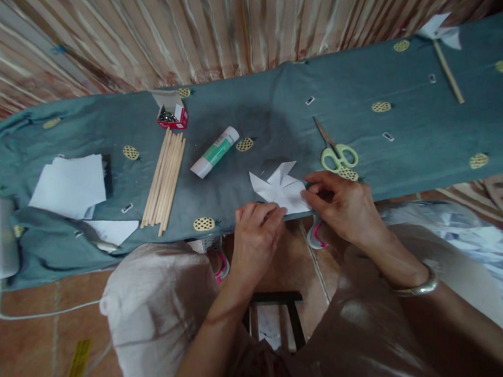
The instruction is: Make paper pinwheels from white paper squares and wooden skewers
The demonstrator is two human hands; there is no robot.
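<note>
A white paper pinwheel shape (280, 189) lies at the near edge of a bench covered in grey-blue cloth (271, 110). My left hand (255, 235) has curled fingers pressing on the paper's near left edge. My right hand (345, 204) pinches the paper's right side, fingers closed. Green-handled scissors (336, 152) lie just beyond my right hand. A glue stick (214, 152) lies to the left of the paper.
A bundle of wooden sticks (165, 181) and a small red box of pins (172, 116) sit left of the glue. White paper sheets (70, 186) lie further left. A finished pinwheel on a stick (444, 48) lies far right. Paper scraps (480, 239) lie below right.
</note>
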